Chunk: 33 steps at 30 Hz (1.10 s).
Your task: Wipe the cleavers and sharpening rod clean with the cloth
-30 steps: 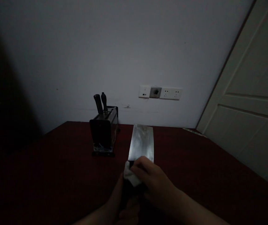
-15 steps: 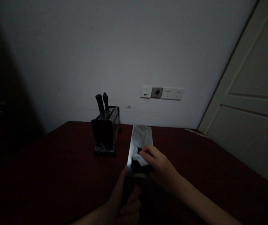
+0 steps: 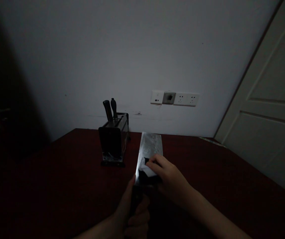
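My left hand (image 3: 133,210) is wrapped round the black handle of a cleaver (image 3: 151,144), its thumb up against the base of the blade. The wide metal blade points away from me, its broad face turned up. Bunched in the fingers of my right hand (image 3: 168,172) is a black and white cloth (image 3: 147,169), which lies against the blade's face near the handle. Part of the blade's lower end is hidden under the cloth and hand.
Left of the cleaver stands a knife block (image 3: 113,139) with two black handles sticking up. The dark red table (image 3: 65,172) meets a wall with sockets (image 3: 174,98). A white panelled door (image 3: 269,106) is at the right.
My right hand and the cloth have shifted slightly left on the blade. The camera view has turned a little, so the background sits slightly further right.
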Tool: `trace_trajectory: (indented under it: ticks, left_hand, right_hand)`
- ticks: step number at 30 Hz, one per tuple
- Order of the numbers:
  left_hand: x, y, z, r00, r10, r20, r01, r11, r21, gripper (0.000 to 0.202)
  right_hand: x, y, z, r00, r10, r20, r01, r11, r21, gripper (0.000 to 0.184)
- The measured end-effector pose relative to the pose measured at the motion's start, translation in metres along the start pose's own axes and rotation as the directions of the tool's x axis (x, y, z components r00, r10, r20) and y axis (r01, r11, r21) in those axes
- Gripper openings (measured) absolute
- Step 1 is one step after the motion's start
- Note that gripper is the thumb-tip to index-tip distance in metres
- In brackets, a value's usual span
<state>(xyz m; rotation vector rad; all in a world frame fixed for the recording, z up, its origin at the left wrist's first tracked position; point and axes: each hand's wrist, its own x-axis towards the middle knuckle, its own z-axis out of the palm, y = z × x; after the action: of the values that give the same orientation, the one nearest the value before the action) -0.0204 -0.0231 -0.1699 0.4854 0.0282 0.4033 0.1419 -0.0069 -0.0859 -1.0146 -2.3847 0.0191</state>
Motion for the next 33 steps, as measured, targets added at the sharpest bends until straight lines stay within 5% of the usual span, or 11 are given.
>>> trace_trajectory:
  ticks: [16,23,33]
  left_hand:
    - [0.001,0.007,0.008,0.997,-0.041,-0.072,0.04,0.999,-0.024,0.07]
    - [0.002,0.004,0.01,0.986,-0.064,-0.151,0.054,0.996,-0.071,0.073]
    - [0.004,0.007,0.011,0.985,-0.041,-0.167,0.035,0.999,-0.039,0.075]
  right_hand:
    - [-0.001,0.013,-0.014,0.982,-0.177,0.072,0.168,0.979,0.112,0.05]
    - [-0.004,0.013,-0.017,0.973,-0.137,0.186,0.064,0.933,0.353,0.047]
    - [-0.005,0.023,-0.013,0.978,-0.116,0.175,0.046,0.931,0.362,0.051]
